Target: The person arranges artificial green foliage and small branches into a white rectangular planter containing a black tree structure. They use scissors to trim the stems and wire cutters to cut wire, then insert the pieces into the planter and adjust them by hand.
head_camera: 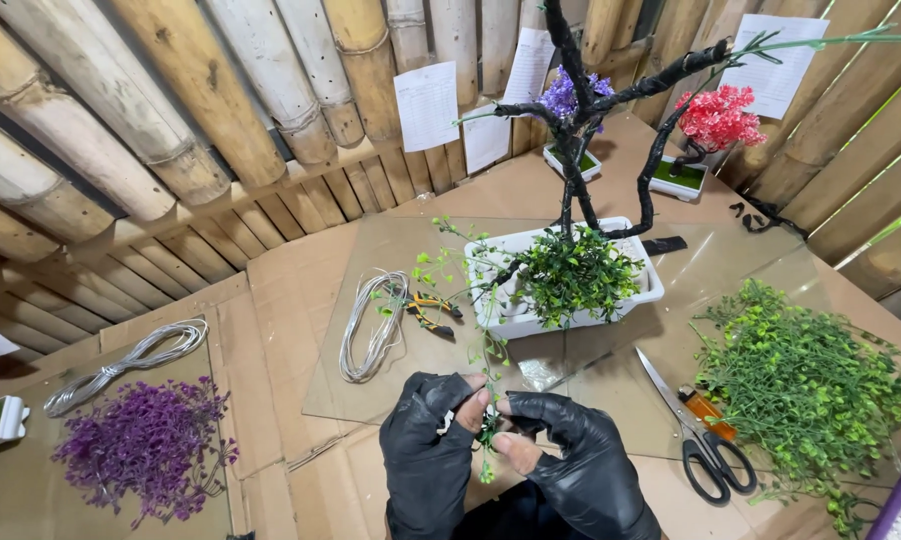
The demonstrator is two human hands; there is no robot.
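Note:
Both my hands wear black gloves and meet at the bottom centre. My left hand (432,440) and my right hand (568,450) pinch a thin artificial green sprig (486,430) between their fingertips. The sprig's stem rises from my fingers toward a white rectangular pot (650,285), which holds a black wrapped tree trunk (574,180) with bare branches and a clump of green foliage (570,275) at its base. The pot stands on a glass sheet (390,260) over cardboard.
A coil of silver wire (373,325) and small pliers (432,310) lie left of the pot. Scissors (705,450) and a pile of green sprigs (805,385) lie at the right. Purple sprigs (145,445) and another wire coil (125,365) lie far left. Small potted purple (568,95) and red (718,118) trees stand behind.

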